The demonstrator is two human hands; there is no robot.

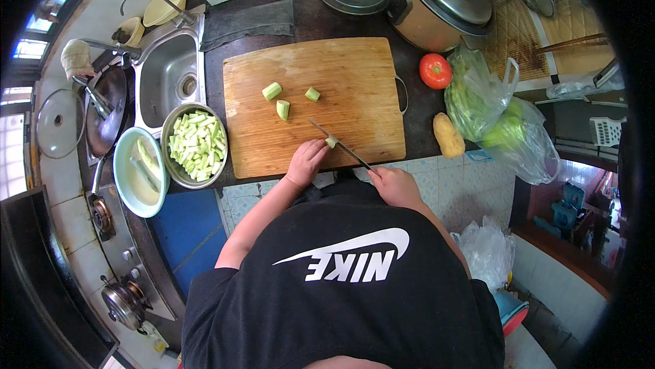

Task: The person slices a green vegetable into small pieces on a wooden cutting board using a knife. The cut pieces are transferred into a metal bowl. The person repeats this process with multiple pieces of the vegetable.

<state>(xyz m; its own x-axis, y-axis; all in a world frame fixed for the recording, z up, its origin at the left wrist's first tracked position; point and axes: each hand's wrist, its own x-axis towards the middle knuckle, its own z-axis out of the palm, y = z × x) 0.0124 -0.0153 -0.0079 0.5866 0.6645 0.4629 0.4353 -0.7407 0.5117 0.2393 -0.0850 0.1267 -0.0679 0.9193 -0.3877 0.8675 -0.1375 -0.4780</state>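
Observation:
My right hand (397, 184) grips the handle of a kitchen knife (344, 145), its blade slanting up and left over the front of a wooden cutting board (353, 77). Under the fingertips of my left hand (308, 160) is a small pale-green vegetable piece (331, 142), right at the blade; whether the edge has gone into it cannot be made out. Farther back on the board lie three loose chunks of the same peeled vegetable (282, 110). Left of the board stands a steel bowl (223, 164) heaped with cut green pieces (198, 143).
A pale blue basin (119, 174) holds cloudy liquid, a peeled strip and a tool. Behind it is a steel sink (164, 77). A tomato (435, 71), a potato (449, 135), bagged greens (473, 97) and a large rice cooker (440, 0) line the right. A gas stove (123, 246) stands at left.

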